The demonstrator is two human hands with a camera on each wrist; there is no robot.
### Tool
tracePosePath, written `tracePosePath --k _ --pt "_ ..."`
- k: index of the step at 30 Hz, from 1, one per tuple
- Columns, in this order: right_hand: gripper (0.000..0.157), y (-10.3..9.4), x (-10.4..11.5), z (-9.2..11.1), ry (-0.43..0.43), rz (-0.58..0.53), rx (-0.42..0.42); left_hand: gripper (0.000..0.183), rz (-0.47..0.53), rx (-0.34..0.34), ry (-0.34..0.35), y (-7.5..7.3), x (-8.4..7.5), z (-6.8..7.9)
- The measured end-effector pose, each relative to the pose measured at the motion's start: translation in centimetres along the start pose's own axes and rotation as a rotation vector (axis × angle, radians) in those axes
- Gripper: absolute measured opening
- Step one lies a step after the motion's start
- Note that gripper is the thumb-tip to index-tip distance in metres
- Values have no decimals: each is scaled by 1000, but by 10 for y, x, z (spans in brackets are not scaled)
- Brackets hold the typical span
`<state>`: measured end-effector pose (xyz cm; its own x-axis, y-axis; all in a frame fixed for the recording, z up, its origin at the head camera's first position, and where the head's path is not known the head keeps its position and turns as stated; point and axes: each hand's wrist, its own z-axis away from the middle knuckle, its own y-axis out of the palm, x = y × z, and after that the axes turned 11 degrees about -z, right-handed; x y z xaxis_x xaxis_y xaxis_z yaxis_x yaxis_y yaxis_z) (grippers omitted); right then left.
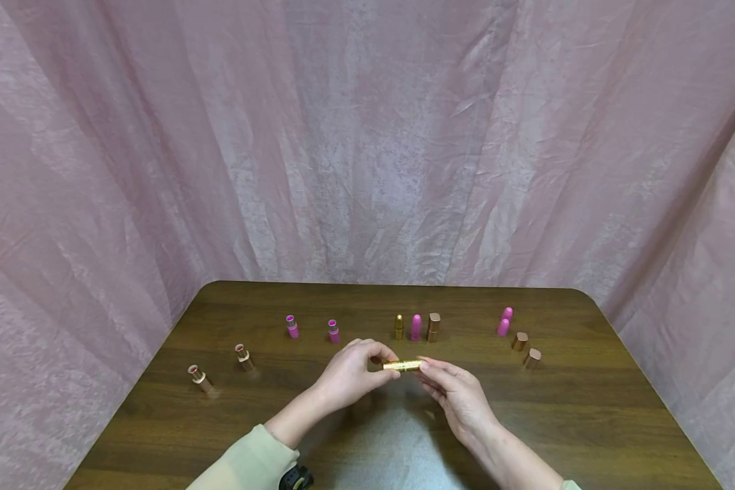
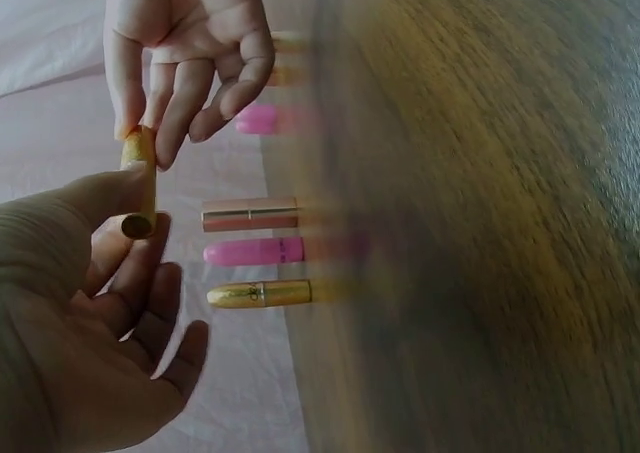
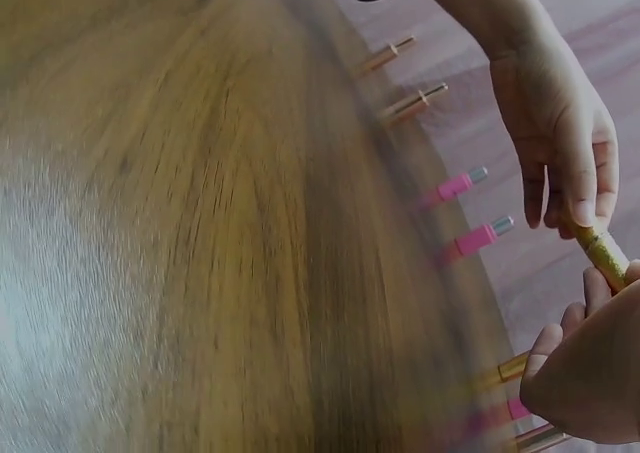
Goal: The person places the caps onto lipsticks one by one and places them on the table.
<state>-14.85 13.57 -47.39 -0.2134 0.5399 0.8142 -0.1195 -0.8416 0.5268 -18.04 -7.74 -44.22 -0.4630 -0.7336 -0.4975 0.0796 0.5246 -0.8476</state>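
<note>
A shiny gold lipstick lies sideways in the air between both hands, above the table. My left hand pinches its left end between thumb and fingers. The right hand pinches the other end. In the left wrist view a dark round end shows on the gold lipstick near the left thumb. The right wrist view shows the lipstick partly hidden by the right hand. Beyond the hands stand three capped lipsticks: a gold one, a pink one and a rose-gold one.
On the left of the wooden table stand two uncapped pink lipsticks and two uncapped rose-gold lipsticks. Two pink caps and two rose-gold caps are at the right. Pink curtains hang behind.
</note>
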Motion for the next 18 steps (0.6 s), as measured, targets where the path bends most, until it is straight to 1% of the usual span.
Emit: tracePosePath --k 2,5,8,10,13,18 --pt "22 0 0 -1 -20 56 -2 13 -35 8 2 1 0 0" --pt "30 1 0 -3 -62 166 1 17 -121 13 18 5 0 0" --pt "34 2 -1 -4 -119 282 11 19 -204 14 37 8 1 0" --pt "34 3 -1 -4 -152 329 31 19 -248 8 48 11 2 -1" --pt "33 5 -1 -4 -184 371 70 18 -275 -3 62 14 3 -2" --pt "32 6 0 -3 -217 426 141 17 -273 -5 66 18 7 -5"
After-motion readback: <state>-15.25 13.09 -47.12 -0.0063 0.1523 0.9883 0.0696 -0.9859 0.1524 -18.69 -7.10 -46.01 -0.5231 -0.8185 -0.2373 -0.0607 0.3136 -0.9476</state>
